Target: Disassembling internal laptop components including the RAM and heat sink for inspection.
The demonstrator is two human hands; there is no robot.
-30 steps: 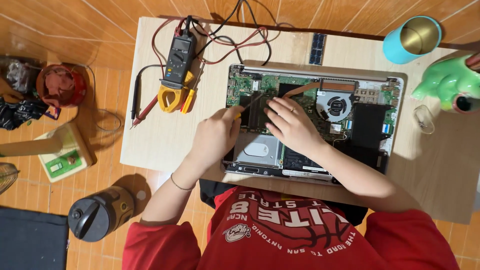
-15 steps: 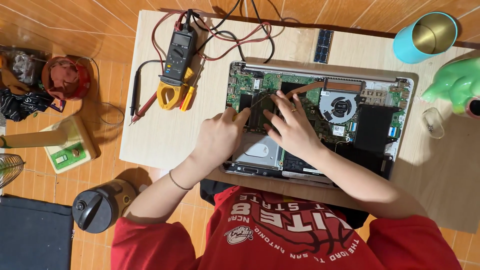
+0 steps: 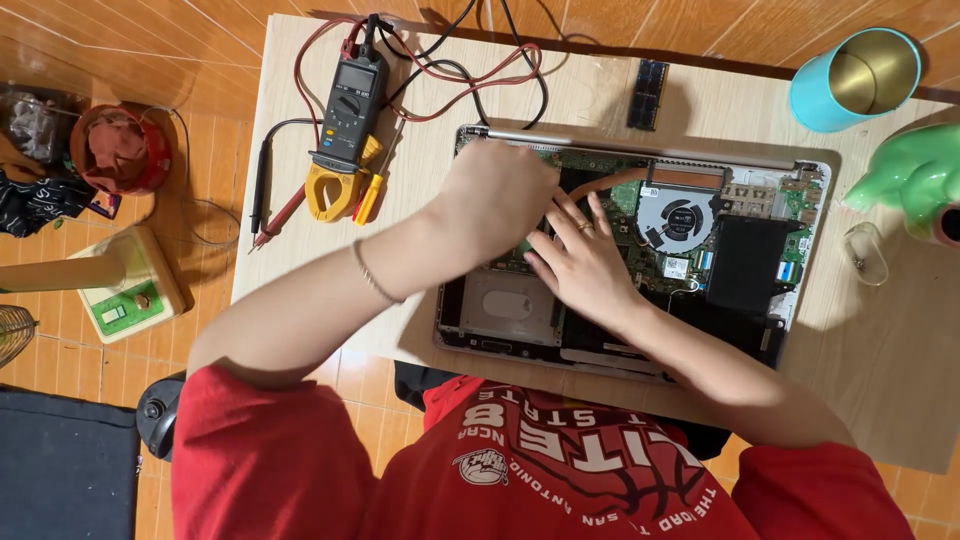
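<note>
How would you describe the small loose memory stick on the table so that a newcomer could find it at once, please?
Start from the opened laptop on the pale wooden table. Just beyond its far edge, between the tangled test leads and the turquoise cup, lies the memory stick. It is the only small, flat, dark rectangle lying loose on the bare wood.

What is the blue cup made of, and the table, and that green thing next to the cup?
The blue cup looks like metal: painted blue outside, shiny gold-toned inside. The table seems to be wood or a wood-look board, pale and matte with faint grain lines. The green thing looks like glazed ceramic or glossy plastic, since bright highlights gleam on its smooth curves; which one is hard to tell.
</note>
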